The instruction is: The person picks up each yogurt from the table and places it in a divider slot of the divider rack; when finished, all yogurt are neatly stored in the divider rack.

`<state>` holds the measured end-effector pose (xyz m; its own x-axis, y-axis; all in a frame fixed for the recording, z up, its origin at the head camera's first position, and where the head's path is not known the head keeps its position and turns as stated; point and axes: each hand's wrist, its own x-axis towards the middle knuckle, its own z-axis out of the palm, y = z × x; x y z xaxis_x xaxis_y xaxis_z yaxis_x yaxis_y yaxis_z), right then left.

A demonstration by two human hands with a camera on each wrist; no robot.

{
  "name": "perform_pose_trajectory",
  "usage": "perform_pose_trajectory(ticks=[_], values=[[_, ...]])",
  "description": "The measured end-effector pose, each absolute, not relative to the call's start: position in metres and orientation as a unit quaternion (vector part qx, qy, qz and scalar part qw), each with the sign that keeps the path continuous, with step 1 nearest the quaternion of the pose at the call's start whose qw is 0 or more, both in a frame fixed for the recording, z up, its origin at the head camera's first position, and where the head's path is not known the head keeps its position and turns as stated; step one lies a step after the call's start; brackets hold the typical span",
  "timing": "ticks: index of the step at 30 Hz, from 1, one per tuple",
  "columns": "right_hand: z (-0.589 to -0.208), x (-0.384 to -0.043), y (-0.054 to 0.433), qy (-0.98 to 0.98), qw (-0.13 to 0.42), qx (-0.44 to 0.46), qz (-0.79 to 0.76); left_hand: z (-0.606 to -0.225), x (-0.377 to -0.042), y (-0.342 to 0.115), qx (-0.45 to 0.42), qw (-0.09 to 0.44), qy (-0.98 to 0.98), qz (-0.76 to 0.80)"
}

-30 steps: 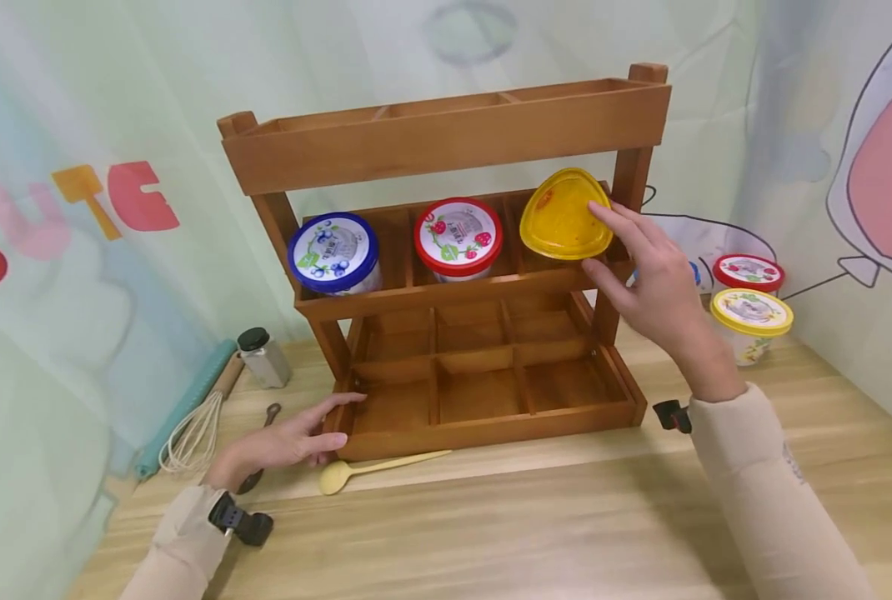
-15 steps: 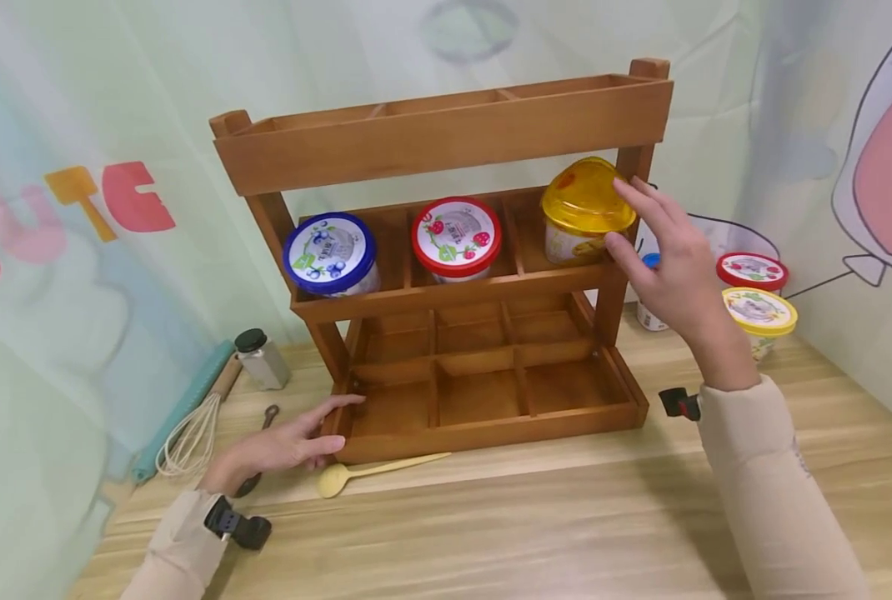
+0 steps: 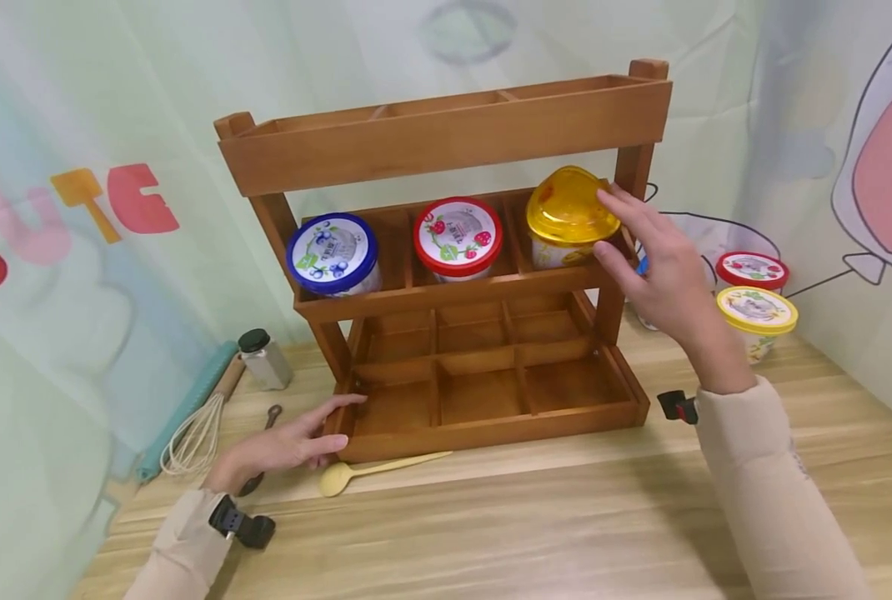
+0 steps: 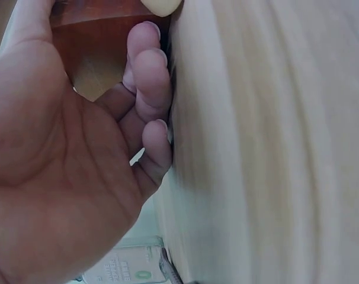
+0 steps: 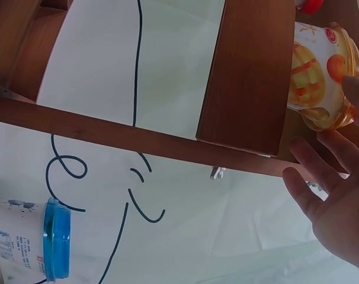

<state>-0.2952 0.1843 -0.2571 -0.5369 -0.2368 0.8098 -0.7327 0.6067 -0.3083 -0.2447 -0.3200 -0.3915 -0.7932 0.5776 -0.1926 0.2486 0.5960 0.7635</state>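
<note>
The yellow dome-lidded cup [image 3: 572, 208] stands in the right compartment of the wooden rack's [image 3: 446, 137] middle shelf. My right hand [image 3: 663, 271] holds its lid at the right side, thumb low and index finger higher. The right wrist view shows fruit and a waffle pattern on that cup's [image 5: 313, 77] label, the other fingers spread below. In the left and middle compartments sit a blue-lidded tub [image 3: 332, 254] and a red-lidded tub [image 3: 458, 237]. My left hand [image 3: 284, 446] rests at the rack's lower left corner, its fingers relaxed in the left wrist view.
A red-lidded tub [image 3: 752, 268] and a yellow-lidded tub [image 3: 757, 310] stand at right. Behind my right hand is a blue-lidded bottle [image 5: 57, 236]. A jar [image 3: 264, 360], whisk [image 3: 193, 437], teal roller [image 3: 183, 417] and dark spoon [image 3: 269, 417] lie left; a yellow spoon [image 3: 337, 479] lies in front.
The yellow-lidded cup, tilted toward me a second ago, moved right and came more upright, then shifted slightly back left with my right hand. My left hand stayed at the rack corner.
</note>
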Motion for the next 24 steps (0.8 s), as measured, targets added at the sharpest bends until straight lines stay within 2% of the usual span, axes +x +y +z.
perform_pose_trajectory(ticks=[9,24], values=[[-0.252,-0.288,0.189,-0.823,0.348,0.294,0.338,-0.39,-0.244,-0.319,0.247,0.213,0.864,0.384],[-0.252,-0.283,0.215,-0.836,0.35,0.268,0.328,-0.392,-0.246,-0.318,0.247,0.219,0.856,0.397]])
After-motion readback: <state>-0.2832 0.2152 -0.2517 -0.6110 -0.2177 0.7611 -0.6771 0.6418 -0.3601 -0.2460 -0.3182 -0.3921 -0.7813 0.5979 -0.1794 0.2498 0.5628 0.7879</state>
